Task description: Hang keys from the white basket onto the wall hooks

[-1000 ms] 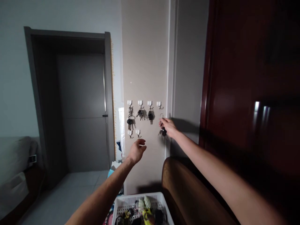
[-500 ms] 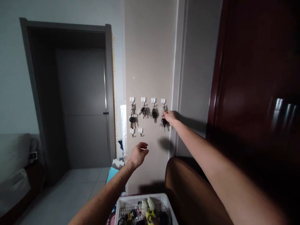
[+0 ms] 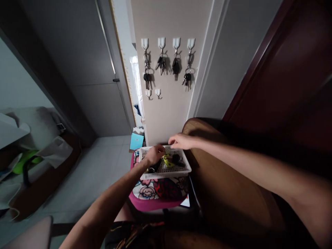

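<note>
My left hand [image 3: 155,154] is down inside a white plastic basket [image 3: 166,175], its fingers curled among small items; what they pinch, if anything, is hidden. Just above the basket's back rim, my right hand [image 3: 181,141] points left with loosely bent fingers and nothing visible in them. A yellow-green trinket [image 3: 168,161] and a dark round item [image 3: 177,158] lie in the basket. On the wall, a bunch of keys [image 3: 187,79] hangs from the rightmost white hook [image 3: 191,43]. More key bunches [image 3: 162,65] hang from the other upper hooks. Two lower hooks [image 3: 158,92] hold nothing.
The basket rests on a pink-edged seat with a cartoon print [image 3: 147,192]. A brown curved wooden panel [image 3: 228,183] stands close on the right. A blue box [image 3: 136,141] is behind the seat. A grey door [image 3: 85,103] and a sofa [image 3: 38,128] are at left.
My view has tilted down. My right hand has left the keys on the rightmost hook and come down to the basket. My left hand has dropped from below the hooks into the basket.
</note>
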`<state>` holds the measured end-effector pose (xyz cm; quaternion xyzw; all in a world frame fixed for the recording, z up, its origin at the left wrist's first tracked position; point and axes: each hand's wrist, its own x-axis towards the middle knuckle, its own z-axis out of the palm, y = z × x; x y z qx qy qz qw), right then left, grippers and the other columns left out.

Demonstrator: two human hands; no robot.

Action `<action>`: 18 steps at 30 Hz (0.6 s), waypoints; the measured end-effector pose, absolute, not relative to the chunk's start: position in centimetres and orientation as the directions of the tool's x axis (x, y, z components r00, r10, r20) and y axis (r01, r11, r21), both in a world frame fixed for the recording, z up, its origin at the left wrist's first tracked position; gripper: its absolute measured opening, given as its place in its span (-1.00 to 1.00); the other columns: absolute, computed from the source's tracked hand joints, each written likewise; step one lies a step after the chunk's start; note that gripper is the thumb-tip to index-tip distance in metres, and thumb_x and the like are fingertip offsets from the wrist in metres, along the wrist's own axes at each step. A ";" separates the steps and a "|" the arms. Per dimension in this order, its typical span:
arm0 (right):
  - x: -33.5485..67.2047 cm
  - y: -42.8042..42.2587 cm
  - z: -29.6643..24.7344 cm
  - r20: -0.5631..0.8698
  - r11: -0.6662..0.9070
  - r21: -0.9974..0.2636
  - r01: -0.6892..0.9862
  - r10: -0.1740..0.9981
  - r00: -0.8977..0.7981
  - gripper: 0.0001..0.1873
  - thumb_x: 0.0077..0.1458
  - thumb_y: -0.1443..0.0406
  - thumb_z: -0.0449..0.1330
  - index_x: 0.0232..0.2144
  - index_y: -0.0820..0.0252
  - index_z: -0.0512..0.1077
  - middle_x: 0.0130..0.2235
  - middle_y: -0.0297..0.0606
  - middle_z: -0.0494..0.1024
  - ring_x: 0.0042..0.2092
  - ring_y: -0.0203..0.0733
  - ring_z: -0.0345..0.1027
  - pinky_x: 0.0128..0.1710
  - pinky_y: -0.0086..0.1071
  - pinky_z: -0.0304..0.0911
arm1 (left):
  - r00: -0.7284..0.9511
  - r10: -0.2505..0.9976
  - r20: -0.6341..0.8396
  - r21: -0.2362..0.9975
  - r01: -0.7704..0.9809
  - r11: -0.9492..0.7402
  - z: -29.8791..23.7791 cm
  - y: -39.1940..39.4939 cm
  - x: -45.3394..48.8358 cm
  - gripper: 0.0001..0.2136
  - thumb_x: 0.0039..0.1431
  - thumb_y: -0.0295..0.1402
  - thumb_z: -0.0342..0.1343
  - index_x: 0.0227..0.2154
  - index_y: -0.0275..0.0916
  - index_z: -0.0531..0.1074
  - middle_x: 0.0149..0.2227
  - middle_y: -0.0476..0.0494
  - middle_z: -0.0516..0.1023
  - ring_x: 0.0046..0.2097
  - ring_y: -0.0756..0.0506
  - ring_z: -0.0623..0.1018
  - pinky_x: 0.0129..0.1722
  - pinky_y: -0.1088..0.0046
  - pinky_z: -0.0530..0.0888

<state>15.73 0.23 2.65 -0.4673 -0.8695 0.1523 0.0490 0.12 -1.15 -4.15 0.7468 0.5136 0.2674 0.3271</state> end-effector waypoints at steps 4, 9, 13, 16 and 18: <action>15.7 -1.0 -1.0 -0.236 0.612 -0.214 0.761 0.724 -0.648 -0.73 -0.28 0.24 0.07 -0.41 0.19 0.35 -0.43 -0.31 0.41 -0.40 -0.30 0.23 -0.50 -0.51 0.05 | 0.408 0.911 0.061 0.626 0.695 -0.353 -6.7 -2.8 -0.1 -0.79 -0.23 -0.49 -0.08 -0.43 -0.28 0.33 -0.44 -0.02 0.41 -0.39 0.03 0.36 -0.36 0.55 0.29; 15.6 -0.9 -2.6 -0.273 0.575 -0.084 0.814 0.772 -0.573 -0.67 -0.34 0.17 0.10 -0.40 0.15 0.33 -0.36 -0.28 0.38 -0.37 -0.24 0.22 -0.51 -0.48 0.03 | 0.413 0.897 0.157 0.540 0.725 -0.428 -7.8 -3.2 -0.3 -0.75 -0.25 -0.50 -0.07 -0.38 -0.28 0.31 -0.33 -0.07 0.38 -0.28 -0.01 0.34 -0.26 0.53 0.26; 15.9 -0.4 -2.8 -0.179 0.527 -0.018 0.850 0.834 -0.521 -0.65 -0.33 0.18 0.09 -0.38 0.17 0.30 -0.29 -0.24 0.34 -0.30 -0.19 0.20 -0.47 -0.46 0.04 | 0.334 0.926 0.179 0.535 0.756 -0.376 -8.1 -2.9 -0.5 -0.73 -0.25 -0.50 -0.06 -0.36 -0.30 0.30 -0.32 -0.10 0.37 -0.25 -0.03 0.32 -0.22 0.51 0.23; 16.1 -0.3 -2.8 -0.238 0.495 -0.022 0.869 0.841 -0.485 -0.62 -0.33 0.18 0.08 -0.34 0.17 0.29 -0.28 -0.23 0.34 -0.29 -0.18 0.21 -0.47 -0.46 0.04 | 0.246 0.951 0.185 0.569 0.763 -0.308 -8.2 -2.8 -0.7 -0.71 -0.24 -0.49 -0.05 -0.33 -0.31 0.29 -0.30 -0.11 0.36 -0.23 -0.03 0.31 -0.20 0.51 0.22; 16.1 -0.4 -2.7 -0.294 0.495 -0.029 0.868 0.826 -0.481 -0.63 -0.32 0.19 0.07 -0.34 0.17 0.29 -0.31 -0.23 0.36 -0.31 -0.19 0.22 -0.48 -0.47 0.04 | 0.187 0.968 0.167 0.603 0.758 -0.250 -8.2 -2.9 -0.8 -0.70 -0.24 -0.48 -0.05 -0.32 -0.32 0.28 -0.29 -0.13 0.35 -0.22 -0.03 0.31 -0.20 0.50 0.22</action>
